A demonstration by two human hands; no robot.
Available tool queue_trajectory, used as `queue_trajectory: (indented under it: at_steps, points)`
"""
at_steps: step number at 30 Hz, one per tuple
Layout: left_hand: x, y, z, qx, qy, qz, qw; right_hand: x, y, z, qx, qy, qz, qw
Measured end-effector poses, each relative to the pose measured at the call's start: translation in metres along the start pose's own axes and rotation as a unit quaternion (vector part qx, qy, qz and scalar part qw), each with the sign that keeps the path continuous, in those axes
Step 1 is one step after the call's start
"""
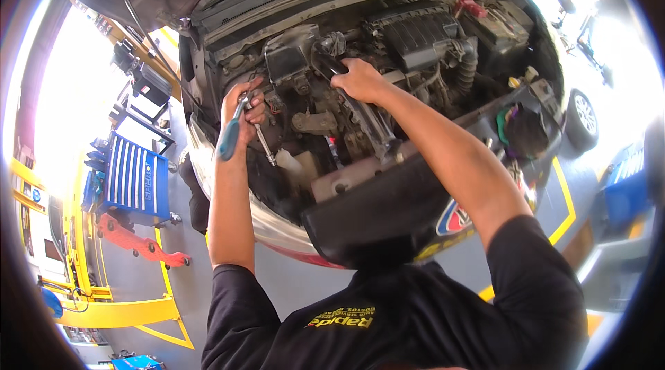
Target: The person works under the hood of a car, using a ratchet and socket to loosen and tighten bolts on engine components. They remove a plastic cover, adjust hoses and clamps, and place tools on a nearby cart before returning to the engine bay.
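At the left side of the open engine bay, my left hand (244, 112) is closed around a ratchet wrench with a teal handle (228, 138). A chrome extension bar (264, 144) slants down beside that hand toward a pale plastic reservoir (298, 168). My right hand (363, 82) grips a black tube-like part (327, 64) near the middle of the bay; its exact kind cannot be made out. Just left of that part sits a dusty dark box-shaped housing (288, 53). An engine mount bracket (314, 121) lies between and below my hands.
A black ribbed engine cover (415, 37) and a battery (504, 23) occupy the bay's right side. A black fender cover (374, 214) drapes the front edge. Leftward stand a blue tool cart (138, 179), a red creeper (142, 242) and a yellow lift arm (121, 314).
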State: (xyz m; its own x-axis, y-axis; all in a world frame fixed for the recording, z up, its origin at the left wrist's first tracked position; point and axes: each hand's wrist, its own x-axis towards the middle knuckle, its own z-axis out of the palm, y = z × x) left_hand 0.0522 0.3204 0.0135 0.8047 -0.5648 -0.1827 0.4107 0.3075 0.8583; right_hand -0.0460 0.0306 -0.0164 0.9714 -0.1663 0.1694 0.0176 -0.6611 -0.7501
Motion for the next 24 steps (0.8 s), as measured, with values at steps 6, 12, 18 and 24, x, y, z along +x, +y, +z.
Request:
queue_trajectory:
  at_steps: [6, 12, 18, 24]
  points:
    - [0.059, -0.006, -0.017, 0.063, 0.055, -0.049, 0.995, 0.044, 0.023, -0.005, 0.006, -0.015, 0.036, 0.999]
    - [0.085, -0.016, 0.001, 0.098, 0.052, -0.105, 0.988, 0.062, 0.053, -0.004, -0.014, -0.015, 0.085, 0.996]
    - [0.102, -0.013, -0.009, 0.144, 0.048, -0.131, 0.98, 0.065, 0.046, 0.002, -0.043, -0.032, 0.103, 0.993]
    - [0.14, 0.018, -0.017, 0.156, 0.013, -0.181, 0.971, 0.078, 0.021, 0.001, -0.088, -0.063, 0.15, 0.983]
